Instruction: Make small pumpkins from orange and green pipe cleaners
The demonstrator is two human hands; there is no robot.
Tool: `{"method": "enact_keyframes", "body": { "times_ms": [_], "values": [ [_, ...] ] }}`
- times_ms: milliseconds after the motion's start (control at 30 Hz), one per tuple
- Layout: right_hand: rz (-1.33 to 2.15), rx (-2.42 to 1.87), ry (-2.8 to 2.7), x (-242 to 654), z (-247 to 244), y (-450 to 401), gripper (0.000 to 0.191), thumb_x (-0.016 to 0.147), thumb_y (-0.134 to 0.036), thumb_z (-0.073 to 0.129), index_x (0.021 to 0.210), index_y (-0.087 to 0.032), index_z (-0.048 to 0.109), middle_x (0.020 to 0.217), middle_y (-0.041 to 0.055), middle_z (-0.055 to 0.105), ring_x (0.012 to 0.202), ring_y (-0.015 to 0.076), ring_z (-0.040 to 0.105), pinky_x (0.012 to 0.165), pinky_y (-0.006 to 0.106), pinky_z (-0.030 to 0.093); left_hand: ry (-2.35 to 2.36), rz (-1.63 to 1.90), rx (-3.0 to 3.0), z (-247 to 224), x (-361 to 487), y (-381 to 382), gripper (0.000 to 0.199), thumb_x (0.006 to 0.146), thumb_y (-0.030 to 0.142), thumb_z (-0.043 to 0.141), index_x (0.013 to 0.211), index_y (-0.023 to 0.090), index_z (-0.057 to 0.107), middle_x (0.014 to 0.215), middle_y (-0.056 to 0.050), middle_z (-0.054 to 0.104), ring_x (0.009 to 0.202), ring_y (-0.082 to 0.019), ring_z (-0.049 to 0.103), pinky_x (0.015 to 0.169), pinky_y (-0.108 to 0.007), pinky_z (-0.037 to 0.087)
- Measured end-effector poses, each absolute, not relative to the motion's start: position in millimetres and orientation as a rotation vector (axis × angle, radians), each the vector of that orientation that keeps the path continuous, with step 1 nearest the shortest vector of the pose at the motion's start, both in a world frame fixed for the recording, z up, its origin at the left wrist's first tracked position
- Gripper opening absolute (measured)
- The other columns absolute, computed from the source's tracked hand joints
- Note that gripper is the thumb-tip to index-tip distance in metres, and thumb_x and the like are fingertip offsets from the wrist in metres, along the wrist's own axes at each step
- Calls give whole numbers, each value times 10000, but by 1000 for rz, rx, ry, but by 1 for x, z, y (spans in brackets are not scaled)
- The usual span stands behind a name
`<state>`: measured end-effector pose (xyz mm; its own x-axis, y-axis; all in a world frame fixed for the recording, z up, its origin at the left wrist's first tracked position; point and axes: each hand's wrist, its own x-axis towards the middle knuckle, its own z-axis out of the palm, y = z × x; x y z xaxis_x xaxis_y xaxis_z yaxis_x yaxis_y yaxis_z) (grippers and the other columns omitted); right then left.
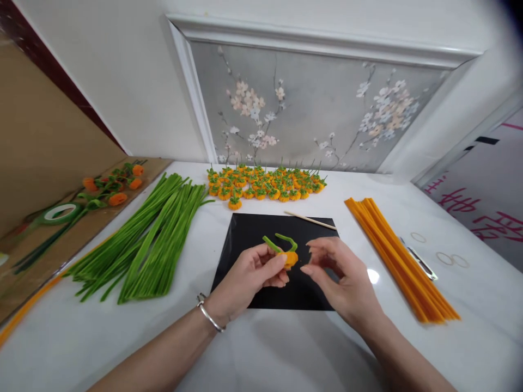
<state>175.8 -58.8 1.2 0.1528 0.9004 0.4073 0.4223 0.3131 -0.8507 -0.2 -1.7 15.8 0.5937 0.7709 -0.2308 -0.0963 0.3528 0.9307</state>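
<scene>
- Orange and fuzzy, a small rounded piece (290, 260) sits between the left hand (255, 267) and the right hand (345, 277), above a black mat (245, 230); two green strips (271, 244) rise from its top.
- Left hand: clamped on the orange piece, thumb across its near side, a silver bracelet (210, 317) at the wrist.
- Right hand: just beside the piece but apart from it and from the left hand, fingers curled, a gap between thumb and forefinger.
- Beyond both hands, a pale wooden stick (310, 220) lies slanting across the mat's far edge.
- Farther past the hands, many small orange pumpkins (261, 185) with green tops stand close together on the white table (196, 348), one of them nearer the mat.
- Left of the left hand, long green fuzzy stems (151, 239) lie in a spread heap; past them, a roll of green tape (61, 213) and orange flowers (117, 199) rest on cardboard.
- Right of the right hand lies a bundle of orange fuzzy stems (402, 261), then a metal tool (423, 264) and thin rings (444, 258).
</scene>
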Motion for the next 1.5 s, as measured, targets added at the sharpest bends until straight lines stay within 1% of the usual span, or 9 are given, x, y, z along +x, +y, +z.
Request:
{"method": "enact_keyframes", "body": {
  "times_ms": [133, 333, 467, 667, 833, 1033, 1167, 1300, 1500],
  "values": [
    [542, -1189, -1688, 174, 3, -60, 261, 830, -178, 619, 1086, -230, 610, 1036, 68, 585, 811, 153, 604, 720, 283, 540, 759, 538, 1051, 21, 2, -7, 346, 804, 441, 667, 753, 111, 574, 579, 3, 603, 520, -56, 552, 514, -140, 446],
    [540, -1227, -1647, 173, 2, -60, 158, 847, -186, 616, 1002, -217, 620, 878, 23, 616, 750, 133, 590, 664, 245, 513, 700, 512, 1093, 21, 0, -8, 418, 899, 480, 512, 792, 92, 626, 644, -31, 626, 554, -72, 591, 540, -161, 488],
    [499, -1231, -1567, 173, -1, -60, 298, 851, -200, 613, 1146, -226, 582, 866, 17, 608, 721, 127, 594, 635, 237, 525, 693, 625, 1128, 20, -2, -6, 235, 829, 352, 667, 916, 135, 649, 778, -10, 651, 709, -79, 626, 705, -191, 533],
    [415, -1183, -1715, 171, 1, -61, 345, 875, -158, 575, 1208, -241, 595, 983, 48, 639, 852, 150, 618, 751, 261, 535, 707, 573, 1036, 17, -2, -5, 209, 773, 285, 732, 878, 116, 667, 717, 14, 608, 587, -28, 545, 588, -125, 500],
    [629, -1166, -1711, 175, 1, -62, 380, 901, -198, 542, 1276, -260, 551, 1035, 62, 607, 819, 143, 615, 708, 263, 549, 666, 538, 857, 17, -4, -4, 227, 748, 282, 754, 883, 122, 669, 718, 13, 599, 602, -43, 565, 621, -162, 539],
    [673, -1235, -1659, 175, 4, -64, 255, 890, -182, 533, 1123, -231, 626, 951, 46, 647, 790, 141, 628, 675, 243, 537, 734, 584, 1008, 16, 1, -5, 208, 783, 309, 711, 863, 127, 648, 768, 8, 609, 628, -59, 595, 659, -191, 548],
    [650, -1298, -1636, 172, 5, -65, 173, 862, -177, 552, 1011, -195, 637, 880, 37, 676, 770, 146, 648, 694, 247, 551, 827, 798, 1359, 14, 4, -11, 97, 814, 245, 659, 840, 156, 631, 760, 12, 618, 675, -98, 601, 649, -216, 532],
    [661, -1299, -1551, 169, 5, -65, 150, 856, -207, 557, 985, -184, 630, 889, 47, 693, 766, 155, 670, 701, 261, 573, 892, 960, 1737, 13, 4, -17, 87, 845, 204, 607, 853, 175, 689, 823, -23, 679, 742, -133, 628, 685, -237, 514],
    [497, -1292, -1598, 166, 8, -65, 130, 864, -194, 535, 951, -190, 632, 833, 46, 684, 702, 150, 649, 636, 255, 561, 901, 1051, 1719, 10, 8, -22, 122, 838, 176, 617, 889, 184, 728, 910, -50, 710, 832, -166, 661, 756, -268, 543]
  ]
}}
